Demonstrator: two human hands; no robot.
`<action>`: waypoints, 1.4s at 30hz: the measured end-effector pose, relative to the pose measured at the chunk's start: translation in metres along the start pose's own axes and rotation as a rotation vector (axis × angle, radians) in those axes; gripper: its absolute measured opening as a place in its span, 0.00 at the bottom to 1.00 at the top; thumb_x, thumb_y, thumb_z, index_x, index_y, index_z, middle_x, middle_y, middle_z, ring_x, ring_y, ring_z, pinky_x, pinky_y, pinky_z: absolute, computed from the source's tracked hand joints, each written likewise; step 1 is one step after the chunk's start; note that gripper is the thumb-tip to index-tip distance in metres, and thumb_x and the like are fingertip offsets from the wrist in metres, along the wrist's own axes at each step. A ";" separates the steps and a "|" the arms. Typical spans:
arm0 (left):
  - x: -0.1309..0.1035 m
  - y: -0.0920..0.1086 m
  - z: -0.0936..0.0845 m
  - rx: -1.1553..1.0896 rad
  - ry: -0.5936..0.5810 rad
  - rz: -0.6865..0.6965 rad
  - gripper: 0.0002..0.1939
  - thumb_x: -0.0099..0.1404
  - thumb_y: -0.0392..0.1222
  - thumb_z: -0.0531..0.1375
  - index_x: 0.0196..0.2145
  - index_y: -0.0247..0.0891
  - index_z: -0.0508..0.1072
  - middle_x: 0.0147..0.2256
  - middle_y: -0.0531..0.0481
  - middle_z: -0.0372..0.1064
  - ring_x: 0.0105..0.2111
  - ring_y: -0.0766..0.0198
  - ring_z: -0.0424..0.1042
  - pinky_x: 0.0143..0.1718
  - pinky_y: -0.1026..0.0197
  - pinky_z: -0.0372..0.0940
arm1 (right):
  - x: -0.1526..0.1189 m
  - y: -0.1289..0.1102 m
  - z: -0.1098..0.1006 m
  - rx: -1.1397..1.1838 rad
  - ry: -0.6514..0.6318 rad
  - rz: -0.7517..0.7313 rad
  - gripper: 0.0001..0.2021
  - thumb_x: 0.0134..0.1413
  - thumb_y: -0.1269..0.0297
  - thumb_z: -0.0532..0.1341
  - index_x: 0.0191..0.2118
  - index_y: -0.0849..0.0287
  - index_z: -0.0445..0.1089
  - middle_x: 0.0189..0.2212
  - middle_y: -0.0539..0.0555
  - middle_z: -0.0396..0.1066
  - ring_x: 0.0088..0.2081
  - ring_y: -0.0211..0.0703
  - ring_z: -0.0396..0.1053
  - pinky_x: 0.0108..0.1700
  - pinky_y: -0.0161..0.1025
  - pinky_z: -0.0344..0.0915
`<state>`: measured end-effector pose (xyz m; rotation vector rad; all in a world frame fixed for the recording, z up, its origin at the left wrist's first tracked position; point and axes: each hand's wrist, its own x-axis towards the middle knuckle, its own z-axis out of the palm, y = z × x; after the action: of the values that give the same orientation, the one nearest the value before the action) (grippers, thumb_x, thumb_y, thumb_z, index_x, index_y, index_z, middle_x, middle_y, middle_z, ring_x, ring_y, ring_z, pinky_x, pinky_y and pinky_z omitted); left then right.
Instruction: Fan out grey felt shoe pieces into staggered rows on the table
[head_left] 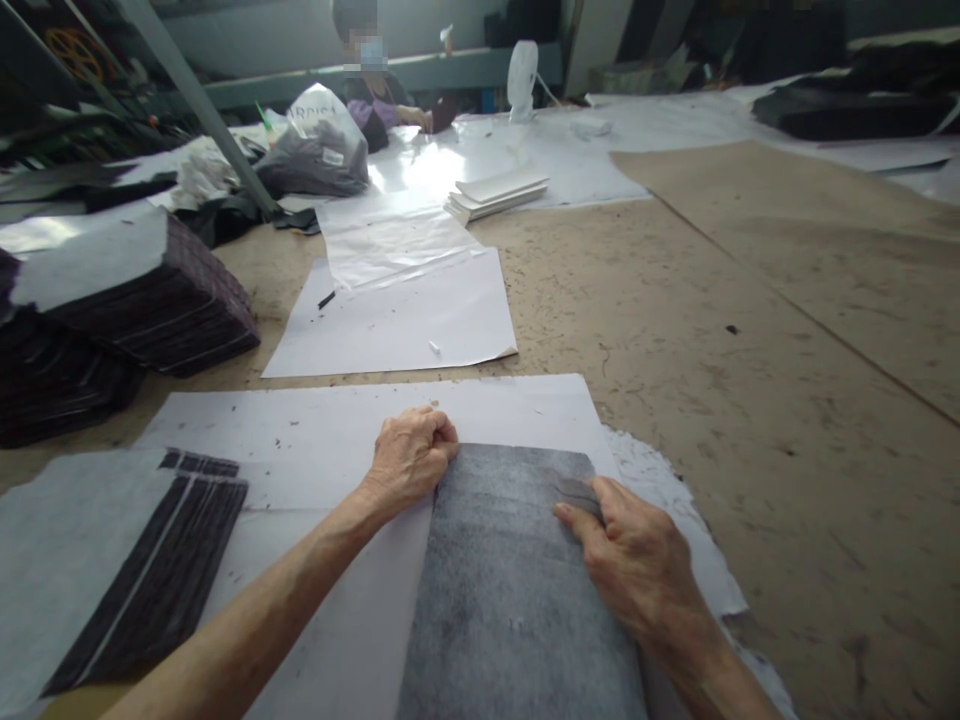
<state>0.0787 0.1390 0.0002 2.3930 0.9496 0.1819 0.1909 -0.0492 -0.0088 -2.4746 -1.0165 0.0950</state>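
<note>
A stack of grey fabric-like sheets (510, 590) lies in front of me on white paper (315, 430). At its far left corner is my left hand (412, 455), fingers curled and pinched on the edge of the grey sheets. My right hand (637, 540) grips the far right edge, thumb on top and fingers around the side, and the sheets wrinkle slightly there. The near end of the grey sheets runs out of view at the bottom.
To the left stand stacks of dark layered pieces topped with white sheets (97, 255), and another such stack (150, 580) lies nearer. Farther off are white paper (405, 330), folded white sheets (499, 190), a bag (319, 150), a white fan (523, 80) and a seated person (375, 100).
</note>
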 end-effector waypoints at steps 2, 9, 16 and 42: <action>0.001 -0.002 0.000 -0.031 0.002 0.007 0.06 0.50 0.32 0.54 0.21 0.38 0.69 0.25 0.53 0.65 0.28 0.65 0.63 0.31 0.62 0.56 | 0.002 -0.002 -0.003 0.037 -0.050 0.053 0.11 0.40 0.57 0.53 0.17 0.56 0.53 0.15 0.49 0.60 0.20 0.40 0.60 0.25 0.34 0.52; -0.009 -0.019 -0.001 -0.229 0.024 0.093 0.13 0.53 0.32 0.53 0.37 0.39 0.71 0.32 0.53 0.67 0.32 0.67 0.65 0.37 0.64 0.62 | 0.008 -0.010 -0.006 -0.026 -0.128 0.169 0.17 0.38 0.53 0.54 0.15 0.56 0.47 0.14 0.48 0.55 0.20 0.38 0.54 0.25 0.34 0.46; -0.057 -0.010 0.001 -0.130 0.245 0.240 0.16 0.57 0.34 0.55 0.45 0.38 0.67 0.43 0.47 0.64 0.45 0.60 0.62 0.48 0.54 0.59 | 0.007 -0.010 -0.005 -0.051 -0.157 0.189 0.16 0.41 0.54 0.56 0.17 0.57 0.50 0.16 0.48 0.58 0.21 0.38 0.56 0.25 0.34 0.45; -0.114 0.020 0.050 0.573 0.216 0.710 0.34 0.60 0.57 0.49 0.55 0.28 0.59 0.55 0.33 0.58 0.55 0.45 0.56 0.53 0.48 0.46 | -0.022 0.000 -0.007 -0.232 0.377 -0.203 0.24 0.55 0.55 0.53 0.52 0.69 0.59 0.50 0.65 0.64 0.51 0.54 0.60 0.51 0.46 0.59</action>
<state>0.0221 0.0288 -0.0221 3.2171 0.1894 0.4912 0.1764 -0.0669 -0.0053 -2.4379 -1.1507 -0.5619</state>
